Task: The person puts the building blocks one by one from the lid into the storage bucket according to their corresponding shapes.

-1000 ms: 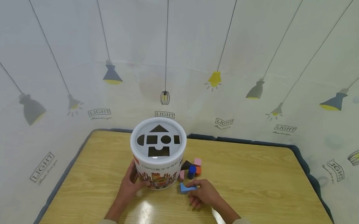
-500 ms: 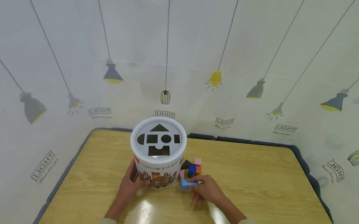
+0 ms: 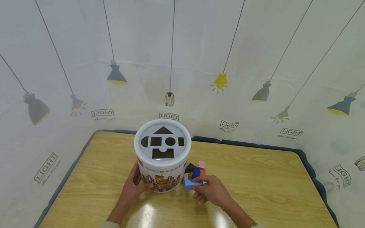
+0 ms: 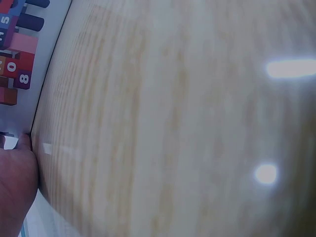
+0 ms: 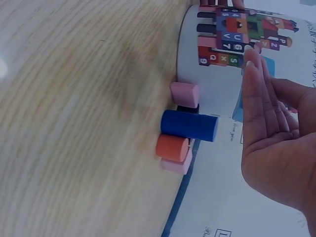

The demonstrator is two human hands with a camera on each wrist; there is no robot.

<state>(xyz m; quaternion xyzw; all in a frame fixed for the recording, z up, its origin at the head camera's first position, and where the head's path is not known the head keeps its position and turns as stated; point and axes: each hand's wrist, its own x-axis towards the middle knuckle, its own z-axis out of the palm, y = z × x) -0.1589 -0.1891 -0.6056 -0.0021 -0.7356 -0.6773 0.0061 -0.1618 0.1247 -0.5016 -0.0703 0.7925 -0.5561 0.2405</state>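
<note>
Indoor nook, exact room type unclear: lamp-print backdrop (image 3: 197, 53) around wood-grain table (image 3: 259, 185)

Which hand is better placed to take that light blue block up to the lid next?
Probably the right hand: it holds the light blue block, beside the white tub. The left hand grips the tub's side, so using it would likely mean letting go first.

The right hand (image 3: 213, 191) has apparently raised the light-blue block (image 3: 189, 184).
</note>
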